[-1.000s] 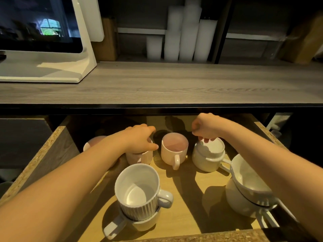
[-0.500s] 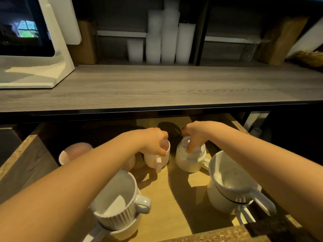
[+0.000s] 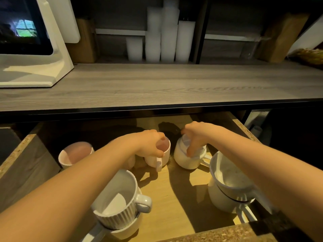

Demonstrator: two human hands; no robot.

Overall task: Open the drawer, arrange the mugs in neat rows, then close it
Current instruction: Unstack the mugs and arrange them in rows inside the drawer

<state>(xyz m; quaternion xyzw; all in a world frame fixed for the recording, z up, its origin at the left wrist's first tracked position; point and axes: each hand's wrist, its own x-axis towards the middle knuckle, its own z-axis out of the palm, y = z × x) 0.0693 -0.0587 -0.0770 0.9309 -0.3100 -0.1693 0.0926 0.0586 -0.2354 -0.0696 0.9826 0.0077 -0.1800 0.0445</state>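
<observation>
Two hands working on mugs at the back of the open drawer (image 3: 26,165).

The left hand (image 3: 148,144) is gripping the rim of a pink-lined mug (image 3: 160,154), while the right hand (image 3: 195,137) is clasping the top of a white mug (image 3: 185,158) just beside it; stacked mugs (image 3: 118,206) are sitting nearer the front.

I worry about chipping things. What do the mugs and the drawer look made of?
Ribbed mug: probably glazed ceramic, white with a soft sheen. Drawer floor: smooth, pale wood-look board. Drawer front edge: raw particleboard, speckled and grainy.
</observation>
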